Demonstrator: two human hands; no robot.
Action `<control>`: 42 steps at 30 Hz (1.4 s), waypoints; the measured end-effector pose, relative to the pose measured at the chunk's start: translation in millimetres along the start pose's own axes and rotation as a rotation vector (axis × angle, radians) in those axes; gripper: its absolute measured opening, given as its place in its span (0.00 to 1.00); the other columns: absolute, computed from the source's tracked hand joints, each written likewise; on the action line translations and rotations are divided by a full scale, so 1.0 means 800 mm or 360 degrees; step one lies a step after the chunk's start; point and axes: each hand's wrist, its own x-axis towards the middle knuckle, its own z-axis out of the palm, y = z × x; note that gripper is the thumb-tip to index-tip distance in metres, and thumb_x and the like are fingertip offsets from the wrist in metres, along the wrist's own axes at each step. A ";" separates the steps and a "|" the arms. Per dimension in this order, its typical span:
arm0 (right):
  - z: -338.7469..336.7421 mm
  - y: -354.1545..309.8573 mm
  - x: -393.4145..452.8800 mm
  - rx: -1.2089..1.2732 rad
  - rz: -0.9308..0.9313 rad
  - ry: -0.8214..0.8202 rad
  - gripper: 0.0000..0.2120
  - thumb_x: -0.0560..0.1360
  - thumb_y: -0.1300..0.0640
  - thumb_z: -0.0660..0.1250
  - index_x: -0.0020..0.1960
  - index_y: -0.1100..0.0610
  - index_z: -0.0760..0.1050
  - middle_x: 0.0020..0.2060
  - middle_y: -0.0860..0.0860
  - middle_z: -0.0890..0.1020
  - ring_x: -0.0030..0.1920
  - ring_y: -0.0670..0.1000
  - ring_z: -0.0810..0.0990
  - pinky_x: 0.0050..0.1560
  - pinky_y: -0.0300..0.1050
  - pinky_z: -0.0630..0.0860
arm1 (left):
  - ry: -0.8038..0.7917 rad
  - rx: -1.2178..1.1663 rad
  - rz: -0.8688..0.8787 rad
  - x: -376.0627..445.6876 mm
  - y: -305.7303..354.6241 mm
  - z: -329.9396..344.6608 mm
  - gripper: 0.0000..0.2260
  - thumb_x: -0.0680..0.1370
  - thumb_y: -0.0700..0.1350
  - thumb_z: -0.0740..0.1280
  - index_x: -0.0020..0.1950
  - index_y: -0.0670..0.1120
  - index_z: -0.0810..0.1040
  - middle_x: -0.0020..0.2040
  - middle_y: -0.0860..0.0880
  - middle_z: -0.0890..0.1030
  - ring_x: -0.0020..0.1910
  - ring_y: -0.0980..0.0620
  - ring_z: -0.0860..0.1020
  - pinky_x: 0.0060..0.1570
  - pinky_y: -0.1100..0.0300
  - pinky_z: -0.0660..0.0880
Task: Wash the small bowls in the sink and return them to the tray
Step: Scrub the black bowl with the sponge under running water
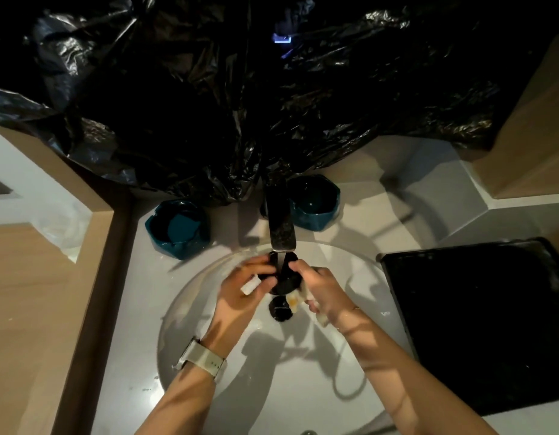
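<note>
White table [359,211] surrounds a round white sink [350,268]; wood-toned panels flank it and crumpled black plastic sheeting [209,105] hangs behind the dark faucet [281,221]. Lighting dim. Your left hand [243,293] grips a small black bowl [282,279] under the spout, over the basin. Your right hand [325,293] touches the bowl's far side while holding a pale sponge [303,301]. Two teal bowls [179,226] sit on the table beside the faucet. Black tray [479,324] lies right of the sink.
</note>
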 end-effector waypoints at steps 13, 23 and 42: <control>-0.009 0.007 -0.012 0.0055 -0.0038 -0.0093 0.21 0.75 0.40 0.65 0.53 0.58 0.72 0.29 0.54 0.75 0.25 0.50 0.68 0.23 0.38 0.65 | -0.0398 -0.1154 -0.0842 0.001 0.004 -0.012 0.18 0.83 0.49 0.57 0.67 0.39 0.75 0.62 0.39 0.80 0.63 0.42 0.78 0.64 0.50 0.74; -0.006 -0.012 -0.016 -0.0340 -0.0761 0.0139 0.15 0.68 0.65 0.73 0.52 0.55 0.75 0.40 0.48 0.79 0.38 0.45 0.78 0.39 0.35 0.73 | -0.0257 -0.0869 -0.0728 -0.004 0.004 -0.002 0.14 0.80 0.46 0.64 0.55 0.37 0.82 0.47 0.40 0.85 0.48 0.45 0.83 0.58 0.48 0.77; 0.007 -0.010 0.007 -0.1093 -0.0985 -0.0201 0.04 0.72 0.61 0.71 0.46 0.58 0.83 0.41 0.51 0.84 0.44 0.50 0.81 0.50 0.39 0.74 | -0.0230 -0.0842 -0.0808 0.001 0.002 0.001 0.14 0.79 0.48 0.66 0.59 0.41 0.82 0.53 0.39 0.85 0.54 0.43 0.83 0.54 0.52 0.80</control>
